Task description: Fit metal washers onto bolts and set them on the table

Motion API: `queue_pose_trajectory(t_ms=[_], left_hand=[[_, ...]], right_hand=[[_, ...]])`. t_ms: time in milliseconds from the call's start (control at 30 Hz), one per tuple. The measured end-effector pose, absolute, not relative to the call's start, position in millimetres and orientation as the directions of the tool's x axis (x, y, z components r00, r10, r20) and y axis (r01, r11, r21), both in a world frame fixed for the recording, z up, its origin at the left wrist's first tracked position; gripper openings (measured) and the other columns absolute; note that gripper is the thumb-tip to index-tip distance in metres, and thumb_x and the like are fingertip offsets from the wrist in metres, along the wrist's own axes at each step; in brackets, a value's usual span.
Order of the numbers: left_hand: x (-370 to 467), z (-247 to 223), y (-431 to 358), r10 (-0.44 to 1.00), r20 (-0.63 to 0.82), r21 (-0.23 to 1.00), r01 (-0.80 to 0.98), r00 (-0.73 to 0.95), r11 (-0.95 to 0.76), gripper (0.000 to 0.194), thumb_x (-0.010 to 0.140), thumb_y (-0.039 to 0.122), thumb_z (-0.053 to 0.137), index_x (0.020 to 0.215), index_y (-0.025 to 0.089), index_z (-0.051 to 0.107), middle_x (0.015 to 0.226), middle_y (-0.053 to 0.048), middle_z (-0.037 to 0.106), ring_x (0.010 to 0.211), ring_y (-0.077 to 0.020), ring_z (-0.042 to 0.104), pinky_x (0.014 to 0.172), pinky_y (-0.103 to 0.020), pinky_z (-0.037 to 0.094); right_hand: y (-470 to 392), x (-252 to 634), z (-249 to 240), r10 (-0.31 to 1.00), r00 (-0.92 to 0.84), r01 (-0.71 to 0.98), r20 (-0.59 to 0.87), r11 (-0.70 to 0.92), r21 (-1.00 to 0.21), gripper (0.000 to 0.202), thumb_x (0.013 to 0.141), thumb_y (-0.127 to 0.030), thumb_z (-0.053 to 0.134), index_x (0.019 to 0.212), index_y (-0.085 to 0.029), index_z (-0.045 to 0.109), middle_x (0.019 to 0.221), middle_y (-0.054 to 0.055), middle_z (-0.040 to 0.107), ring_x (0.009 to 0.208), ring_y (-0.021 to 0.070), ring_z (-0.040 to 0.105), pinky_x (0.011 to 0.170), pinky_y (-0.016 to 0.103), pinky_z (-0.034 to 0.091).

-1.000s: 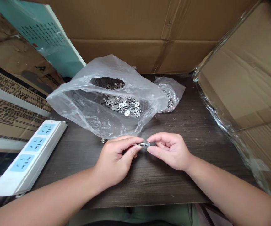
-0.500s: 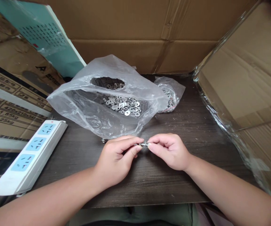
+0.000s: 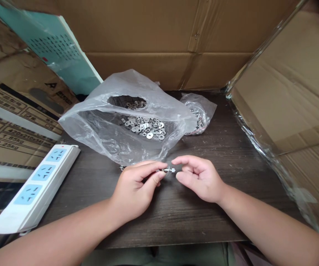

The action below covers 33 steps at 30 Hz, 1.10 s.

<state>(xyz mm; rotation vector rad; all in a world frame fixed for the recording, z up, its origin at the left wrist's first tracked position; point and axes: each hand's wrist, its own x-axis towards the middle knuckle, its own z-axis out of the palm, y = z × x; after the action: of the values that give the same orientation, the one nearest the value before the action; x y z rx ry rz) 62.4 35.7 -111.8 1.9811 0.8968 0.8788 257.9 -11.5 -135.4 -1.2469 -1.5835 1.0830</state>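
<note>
Between the thumb and index finger of my left hand is a small metal bolt, held sideways. A washer sits around it, and a nut is at its right end. My right hand is just to the right of that end, thumb and index finger apart with nothing between them. Behind my hands lies a clear plastic bag, its mouth towards me. Loose washers and nuts are piled inside it. Another bit of metal hardware, partly hidden, lies by my left knuckles.
A smaller clear bag of metal fasteners lies at the back right. On the left a white power strip rests at an angle beside a printed carton. Cardboard walls enclose the back and right of the dark table.
My right thumb and index finger have come off the nut end of the bolt and spread apart. My left hand keeps its pinch in nearly the same place.
</note>
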Motion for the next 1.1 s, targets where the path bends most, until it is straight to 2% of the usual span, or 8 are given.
queue_pose_trajectory(t_ms=[133,333,667,800,900,1100], left_hand=[[62.0,-111.1,35.8,0.817,0.275,0.841,0.285,0.507,-0.460,0.017,0.079,0.018,0.060,0.091,0.013,0.072,0.070,-0.001,0.067,0.059,-0.0019,0.061,0.058,-0.008,0.050],[62.9,-112.0,35.1,0.808,0.290,0.827,0.290,0.513,-0.481,0.016,0.079,0.017,0.060,0.089,0.013,0.072,0.073,-0.002,0.069,0.066,-0.0029,0.064,0.058,-0.007,0.049],[62.1,-111.1,35.4,0.793,0.280,0.821,0.294,0.541,-0.490,0.017,0.081,0.019,0.058,0.089,0.012,0.072,0.068,-0.002,0.067,0.062,-0.0024,0.061,0.060,-0.009,0.049],[62.3,-111.5,35.5,0.798,0.272,0.824,0.298,0.538,-0.482,0.018,0.080,0.019,0.059,0.090,0.012,0.072,0.073,-0.003,0.069,0.066,-0.0031,0.063,0.060,-0.009,0.050],[62.3,-111.4,35.0,0.799,0.263,0.828,0.299,0.541,-0.475,0.018,0.081,0.020,0.059,0.090,0.013,0.072,0.070,-0.002,0.068,0.063,-0.0019,0.061,0.061,-0.008,0.049],[61.9,-111.9,34.6,0.800,0.250,0.833,0.301,0.545,-0.465,0.017,0.081,0.020,0.058,0.090,0.014,0.072,0.068,0.001,0.066,0.062,0.0011,0.060,0.062,-0.005,0.048]], right_hand=[[-11.4,257.9,-139.3,0.971,-0.206,0.279,0.120,0.175,-0.944,0.039,0.080,-0.034,0.060,0.110,-0.008,0.058,0.049,-0.008,0.019,0.045,-0.0023,0.019,0.046,0.011,0.022],[-10.0,256.6,-140.5,0.978,-0.184,0.302,0.094,0.147,-0.942,0.036,0.080,-0.035,0.060,0.103,-0.008,0.064,0.049,-0.006,0.023,0.045,-0.0025,0.020,0.045,0.012,0.018],[-9.7,255.5,-135.3,0.979,-0.191,0.321,0.073,0.132,-0.938,0.036,0.081,-0.037,0.058,0.096,-0.006,0.067,0.046,-0.005,0.025,0.044,-0.0016,0.021,0.045,0.013,0.020],[-10.5,255.2,-135.1,0.979,-0.200,0.311,0.030,0.092,-0.946,0.039,0.082,-0.040,0.056,0.095,-0.005,0.066,0.047,-0.004,0.031,0.044,-0.0014,0.023,0.044,0.013,0.021],[-10.0,254.3,-133.8,0.979,-0.205,0.310,0.005,0.070,-0.948,0.040,0.083,-0.042,0.055,0.092,-0.005,0.066,0.052,-0.001,0.040,0.046,-0.0008,0.029,0.045,0.013,0.025],[-8.3,253.3,-131.3,0.974,-0.221,0.328,0.048,0.120,-0.937,0.038,0.085,-0.040,0.051,0.081,-0.005,0.066,0.061,0.003,0.051,0.054,0.0001,0.039,0.052,0.012,0.033]])
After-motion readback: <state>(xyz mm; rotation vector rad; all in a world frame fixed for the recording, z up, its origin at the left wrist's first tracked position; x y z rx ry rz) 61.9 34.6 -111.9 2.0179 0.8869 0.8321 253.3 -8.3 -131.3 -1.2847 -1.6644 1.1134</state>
